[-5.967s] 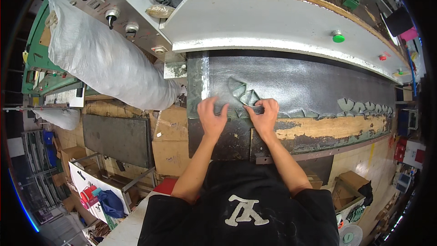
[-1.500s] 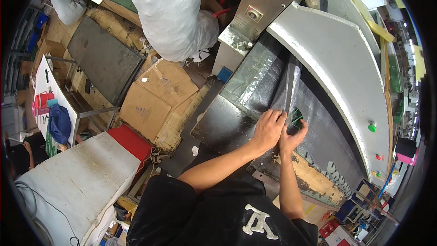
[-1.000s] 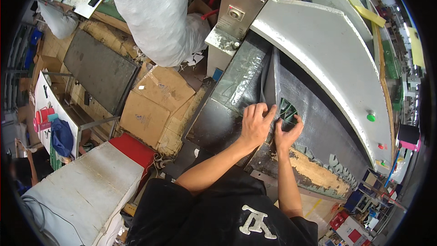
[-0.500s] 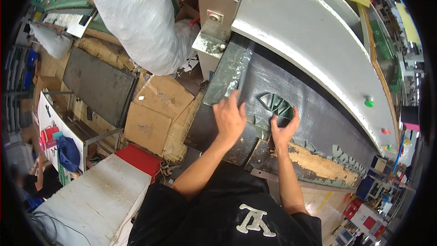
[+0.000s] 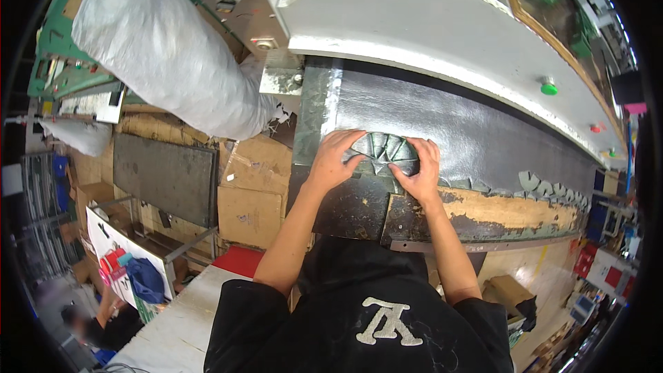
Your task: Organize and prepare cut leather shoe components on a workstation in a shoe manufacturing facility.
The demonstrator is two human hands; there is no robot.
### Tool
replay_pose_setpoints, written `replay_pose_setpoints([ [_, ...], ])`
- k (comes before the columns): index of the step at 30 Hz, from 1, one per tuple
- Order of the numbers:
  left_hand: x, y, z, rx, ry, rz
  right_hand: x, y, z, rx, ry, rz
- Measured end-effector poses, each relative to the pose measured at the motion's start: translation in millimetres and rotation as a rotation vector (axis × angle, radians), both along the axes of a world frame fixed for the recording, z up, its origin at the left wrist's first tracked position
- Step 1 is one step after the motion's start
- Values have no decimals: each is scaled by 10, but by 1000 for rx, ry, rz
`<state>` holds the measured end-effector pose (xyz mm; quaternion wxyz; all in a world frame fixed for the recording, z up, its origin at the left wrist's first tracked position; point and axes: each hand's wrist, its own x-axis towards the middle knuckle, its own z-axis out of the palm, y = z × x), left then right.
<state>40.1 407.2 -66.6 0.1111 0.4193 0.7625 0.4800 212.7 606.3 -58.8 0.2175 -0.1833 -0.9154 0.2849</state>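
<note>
A green half-round cutting die (image 5: 384, 146) with thin radiating dividers lies on a shiny dark sheet (image 5: 476, 131), close to the sheet's near edge. My left hand (image 5: 336, 159) grips the die's left side, fingers over its far rim and thumb at the near side. On the right side my right hand (image 5: 421, 169) holds it in the same way, fingers curved around the rim. Just below the die, the sheet's edge is jagged. Fingers cover both ends of the die.
Beyond the sheet stands a large grey-white machine head (image 5: 414, 21) with a green button (image 5: 548, 86). Dark curled offcuts (image 5: 545, 185) lie along the right near edge, by a worn wooden board (image 5: 507, 207). Left are a bulging white sack (image 5: 166, 48) and flattened cardboard (image 5: 252, 200).
My left hand has come from the sheet's left part onto the die, which both hands now hold. The die has turned, its curved side now facing away. My view has swung round.
</note>
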Motion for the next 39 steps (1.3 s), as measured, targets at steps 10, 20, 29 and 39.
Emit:
replay_pose_setpoints([
  [10, -8, -19, 16, 12, 7, -33, 35, 39, 15, -4, -61, 24],
  [20, -32, -11, 1, 18, 27, -34, 21, 58, 21, -70, -91, 8],
  [29, -33, -9, -19, -9, 7, 5, 9, 40, 39, -12, -105, 19],
  [39, -82, -50, 135, 35, -60, -52, -37, 18, 101, -12, -103, 15],
])
